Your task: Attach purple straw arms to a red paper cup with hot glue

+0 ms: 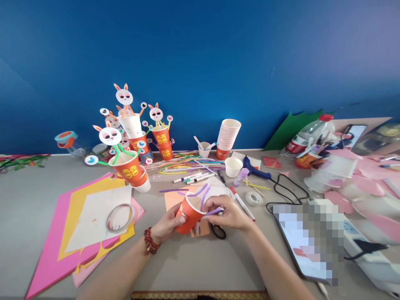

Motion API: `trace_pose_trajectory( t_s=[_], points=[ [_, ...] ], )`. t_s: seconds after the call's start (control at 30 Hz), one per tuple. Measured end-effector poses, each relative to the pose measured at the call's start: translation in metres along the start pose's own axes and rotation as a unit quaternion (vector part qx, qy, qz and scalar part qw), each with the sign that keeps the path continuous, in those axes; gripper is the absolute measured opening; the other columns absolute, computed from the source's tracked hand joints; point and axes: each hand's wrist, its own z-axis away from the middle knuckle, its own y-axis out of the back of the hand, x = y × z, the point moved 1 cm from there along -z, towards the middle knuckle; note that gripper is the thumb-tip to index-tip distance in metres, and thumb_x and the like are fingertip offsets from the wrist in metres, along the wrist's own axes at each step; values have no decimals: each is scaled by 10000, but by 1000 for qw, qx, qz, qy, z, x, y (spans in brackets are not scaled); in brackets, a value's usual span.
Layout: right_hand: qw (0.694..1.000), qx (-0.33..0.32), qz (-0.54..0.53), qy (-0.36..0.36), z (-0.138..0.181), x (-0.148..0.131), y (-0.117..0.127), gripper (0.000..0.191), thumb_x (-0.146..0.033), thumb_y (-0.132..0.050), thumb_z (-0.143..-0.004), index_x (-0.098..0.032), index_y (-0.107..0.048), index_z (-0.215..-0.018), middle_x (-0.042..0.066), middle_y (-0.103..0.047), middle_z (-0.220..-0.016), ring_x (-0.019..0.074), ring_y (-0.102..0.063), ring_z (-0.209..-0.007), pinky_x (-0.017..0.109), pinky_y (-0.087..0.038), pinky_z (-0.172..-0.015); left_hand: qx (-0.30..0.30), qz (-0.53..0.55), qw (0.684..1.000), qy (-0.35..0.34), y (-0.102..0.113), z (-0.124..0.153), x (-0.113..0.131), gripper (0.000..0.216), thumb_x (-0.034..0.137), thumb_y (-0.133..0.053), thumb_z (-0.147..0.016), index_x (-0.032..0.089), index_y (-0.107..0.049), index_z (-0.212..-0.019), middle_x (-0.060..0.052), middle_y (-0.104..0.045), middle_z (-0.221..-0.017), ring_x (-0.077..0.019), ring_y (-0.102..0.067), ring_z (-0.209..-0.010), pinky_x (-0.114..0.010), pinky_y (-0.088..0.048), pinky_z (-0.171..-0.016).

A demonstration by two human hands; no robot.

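Observation:
My left hand (167, 225) is closed around an orange paper cup (191, 213), held tilted over the grey table (193, 262). A red bead bracelet (150, 241) sits on that wrist. My right hand (229, 212) pinches the end of a purple pipe cleaner (204, 196) that curves up over the cup's rim. Black scissors (218, 230) and an orange paper piece (175, 198) lie just beneath my hands.
Finished rabbit cups (131, 166) stand at the back left beside pink, yellow and white sheets (90, 216) and a tape ring (120, 216). Behind are loose pipe cleaners and markers (190, 171), a cup stack (228, 135), a blue glue gun (253, 166), and a tablet (308, 241) at right.

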Motion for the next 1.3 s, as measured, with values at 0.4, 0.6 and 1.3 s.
trace_pose_trajectory(
  t_s=[0.4, 0.6, 1.3],
  points=[
    [998, -13, -38, 45, -1, -4, -4, 208, -324, -645, -849, -147, -650, -742, -7, -592, -638, 100, -502, -559, 186, -387, -532, -1, -2, 1000, 2, -2, 1, 1, 576, 530, -753, -746, 114, -615, -1121, -150, -712, -946, -227, -696, -754, -326, -558, -675],
    [999, 25, -22, 26, 2, -3, -7, 167, -297, -731, -800, -156, -642, -799, -17, -598, -653, 92, -507, -553, 185, -394, -529, 0, -1, 1000, -28, -1, 2, 1, 609, 548, -776, -707, 124, -607, -1109, -118, -713, -894, -216, -689, -733, -304, -541, -656],
    [957, 65, -283, -18, -8, 12, -50, 777, -538, -823, -679, -235, -527, -1330, 114, -590, -1294, 283, -532, -1225, 429, -412, -1057, 186, -149, 958, -162, -13, 6, -14, 725, 411, -812, -717, 233, -453, -1321, -111, -590, -1272, -291, -567, -1163, -409, -471, -991]
  ],
)
